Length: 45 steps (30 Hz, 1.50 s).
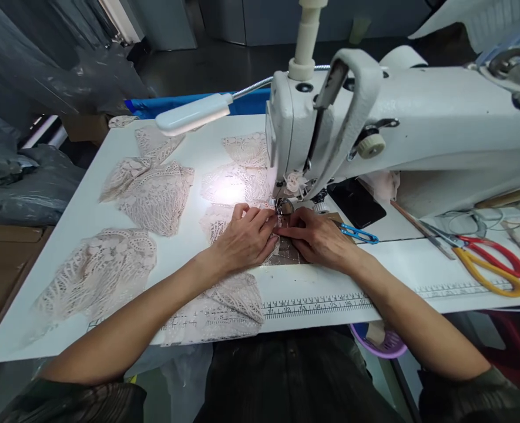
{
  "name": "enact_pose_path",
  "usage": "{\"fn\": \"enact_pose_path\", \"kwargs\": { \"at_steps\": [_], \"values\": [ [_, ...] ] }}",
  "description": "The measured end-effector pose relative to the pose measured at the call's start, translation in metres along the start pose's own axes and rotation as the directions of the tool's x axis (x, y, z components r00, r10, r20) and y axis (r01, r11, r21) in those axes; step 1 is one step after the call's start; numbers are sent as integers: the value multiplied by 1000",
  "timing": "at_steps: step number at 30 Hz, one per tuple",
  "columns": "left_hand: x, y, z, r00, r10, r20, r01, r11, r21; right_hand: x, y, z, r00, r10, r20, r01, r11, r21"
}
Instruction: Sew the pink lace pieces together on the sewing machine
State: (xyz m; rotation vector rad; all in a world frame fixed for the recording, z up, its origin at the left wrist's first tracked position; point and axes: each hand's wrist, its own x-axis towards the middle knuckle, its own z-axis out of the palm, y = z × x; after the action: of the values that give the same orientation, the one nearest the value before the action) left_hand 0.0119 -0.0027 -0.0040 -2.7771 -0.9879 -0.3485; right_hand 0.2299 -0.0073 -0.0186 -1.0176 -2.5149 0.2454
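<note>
Pale pink lace fabric [235, 294] runs beneath my left hand [247, 239] to the presser foot [279, 207] of a white sewing machine [286, 117]. My left hand lies on the lace just left of the foot, its fingers bent and gripping the fabric. On the right side of the foot, my right hand [316, 238] is closed, with thumb and index finger pinching the lace edge close to the needle area. Both sets of fingertips nearly meet, and the fabric between them is partly hidden.
Several lace pieces [154, 197] lie on the white table [171, 258] at the left. Right of my hands are blue thread snips [359, 234], a black phone [357, 202] and red-and-yellow-handled scissors [491, 264]. A lamp [193, 114] hangs above; a ruler strip [312, 308] follows the front edge.
</note>
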Motion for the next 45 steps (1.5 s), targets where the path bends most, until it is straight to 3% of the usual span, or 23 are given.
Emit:
{"fn": "enact_pose_path", "kwargs": {
  "at_steps": [6,19,26,31,36,41,45],
  "values": [
    [-2,-6,2,997,41,-65,-43,998,-38,2,-1,-3,999,-32,10,32,999,-22],
    [-2,-5,0,1000,-17,-27,14,995,-96,2,-1,-3,1000,-8,21,9,998,-59],
    [-1,-4,1,997,-82,8,82,984,-158,5,-2,-4,997,41,70,-29,987,-161],
    [1,-1,4,987,-160,22,161,960,-230,7,0,-2,998,42,40,-33,979,-201],
    [1,-2,4,983,-179,34,181,938,-295,5,4,3,993,118,30,-109,970,-218],
    [8,-24,-6,976,-197,-89,170,953,-250,0,11,-3,991,133,1,-133,991,8],
    [24,-59,-4,997,-72,-4,70,979,-193,-1,15,-10,976,219,-9,-215,965,152]
  ]
}}
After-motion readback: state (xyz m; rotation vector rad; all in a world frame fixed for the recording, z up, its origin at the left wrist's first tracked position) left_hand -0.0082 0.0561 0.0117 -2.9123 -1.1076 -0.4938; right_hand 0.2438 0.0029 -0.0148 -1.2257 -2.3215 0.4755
